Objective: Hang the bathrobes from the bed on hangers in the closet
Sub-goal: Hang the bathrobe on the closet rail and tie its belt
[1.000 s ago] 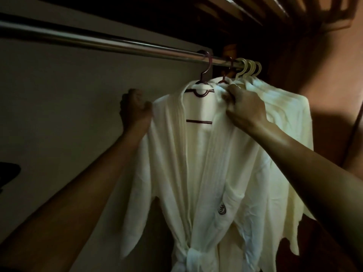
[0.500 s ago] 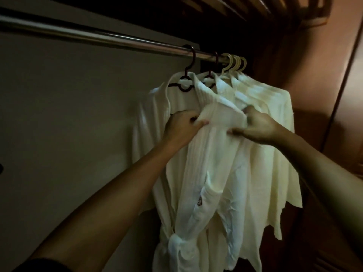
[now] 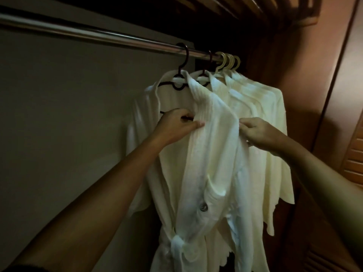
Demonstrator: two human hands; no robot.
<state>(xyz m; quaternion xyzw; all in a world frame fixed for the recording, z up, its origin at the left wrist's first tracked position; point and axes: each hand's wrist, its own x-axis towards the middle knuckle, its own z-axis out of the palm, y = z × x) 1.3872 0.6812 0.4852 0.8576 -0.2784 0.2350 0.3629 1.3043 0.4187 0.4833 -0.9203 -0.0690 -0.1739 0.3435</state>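
Closet interior, dim light. Metal rod (image 3: 98,36) ran across the top, in front of a plain grey back wall (image 3: 59,114), with a wooden side panel (image 3: 314,95) at right.

Contents on the rod, all bunched at its right end:
- front bathrobe (image 3: 208,163), white, on a dark hanger (image 3: 179,83) whose hook sat over the rod
- a second dark hanger (image 3: 204,76) just behind it
- three cream hangers (image 3: 223,61) behind that, carrying further bathrobes (image 3: 265,107), pressed shoulder to shoulder

Front bathrobe hung full length, its belt knot (image 3: 176,244) tied at the waist and a patch pocket (image 3: 214,193) on the chest panel.

Left grip (image 3: 176,124): fingers curled round the ribbed collar band, thumb laid across its front. Right grip (image 3: 257,132): fingers closed in a pinch on the outer edge of the same front panel. The cloth was stretched between the two.

Markings: one small dark round emblem (image 3: 203,207) below the pocket opening; too blurred to read. No other writing legible
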